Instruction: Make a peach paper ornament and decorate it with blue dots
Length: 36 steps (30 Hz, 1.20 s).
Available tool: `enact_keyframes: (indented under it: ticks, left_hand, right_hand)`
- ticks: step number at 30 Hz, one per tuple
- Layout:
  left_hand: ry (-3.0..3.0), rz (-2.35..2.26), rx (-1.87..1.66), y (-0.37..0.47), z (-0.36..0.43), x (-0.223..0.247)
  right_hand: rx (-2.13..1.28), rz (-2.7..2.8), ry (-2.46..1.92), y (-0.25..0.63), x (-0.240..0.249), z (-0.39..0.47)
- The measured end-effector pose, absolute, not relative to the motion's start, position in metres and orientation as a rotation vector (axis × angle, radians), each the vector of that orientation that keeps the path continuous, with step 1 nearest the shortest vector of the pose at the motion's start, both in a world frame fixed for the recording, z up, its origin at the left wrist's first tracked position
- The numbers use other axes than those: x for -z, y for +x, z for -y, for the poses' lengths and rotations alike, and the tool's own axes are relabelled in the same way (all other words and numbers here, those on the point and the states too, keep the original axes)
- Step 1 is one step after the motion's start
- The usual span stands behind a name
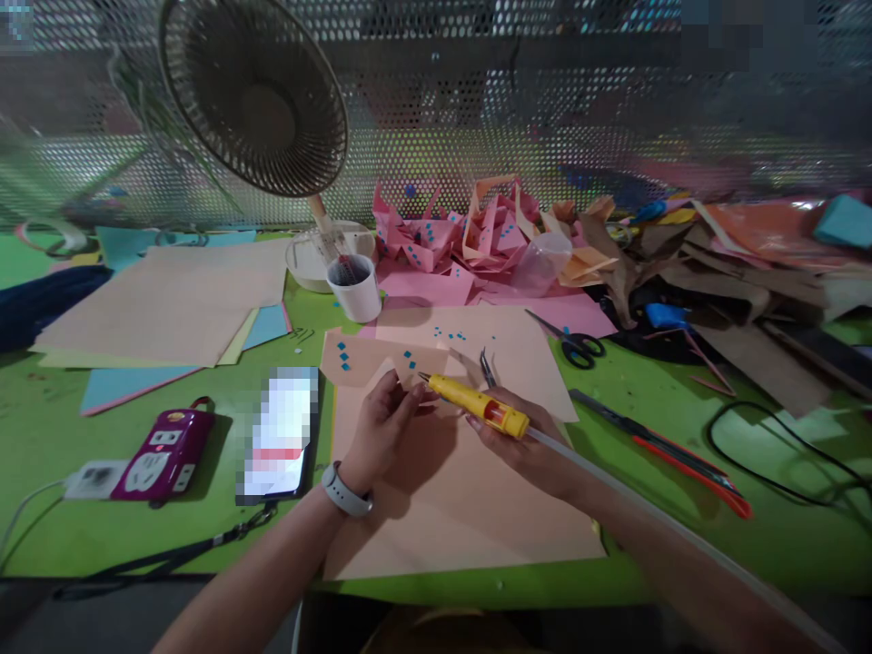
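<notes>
My right hand [521, 436] is wrapped round a yellow pen-shaped tool [470, 400] with a dark pointed tip and a red inset. A long white cord or tube [579, 461] runs from its rear along my forearm. Close to the tip, my left hand [391, 422] has its fingers curled together; what they hold, if anything, cannot be made out. Beneath both hands lies a peach paper sheet [470, 527]. A folded peach strip [368, 354] on it carries small blue squares [342, 356]. Curved tweezers [487, 368] rest just beyond my right hand.
Scissors [579, 348] and a red-black utility knife [681, 454] lie right, beside a black cable [722, 463]. Left are a phone [282, 431], a purple power adapter [163, 454] and stacked paper [163, 300]. Behind stand a fan [255, 109], white cup [356, 295] and crumpled pink paper [426, 236].
</notes>
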State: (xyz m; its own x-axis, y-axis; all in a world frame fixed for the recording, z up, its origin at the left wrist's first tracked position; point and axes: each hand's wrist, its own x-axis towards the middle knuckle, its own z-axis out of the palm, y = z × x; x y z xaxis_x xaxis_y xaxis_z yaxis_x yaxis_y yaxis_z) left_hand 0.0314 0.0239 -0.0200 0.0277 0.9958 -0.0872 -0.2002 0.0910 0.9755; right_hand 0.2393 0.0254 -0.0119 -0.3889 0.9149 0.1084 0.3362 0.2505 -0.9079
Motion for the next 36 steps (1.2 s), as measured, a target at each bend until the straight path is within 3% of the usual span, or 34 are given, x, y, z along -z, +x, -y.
enact_keyframes:
  ticks: [36]
  left_hand:
    - [1.002,-1.086,-1.258,0.0325,-0.0238,0.0232]
  right_hand:
    - [-1.002,1.995,-1.217,0.2384,0.0036,-0.0258]
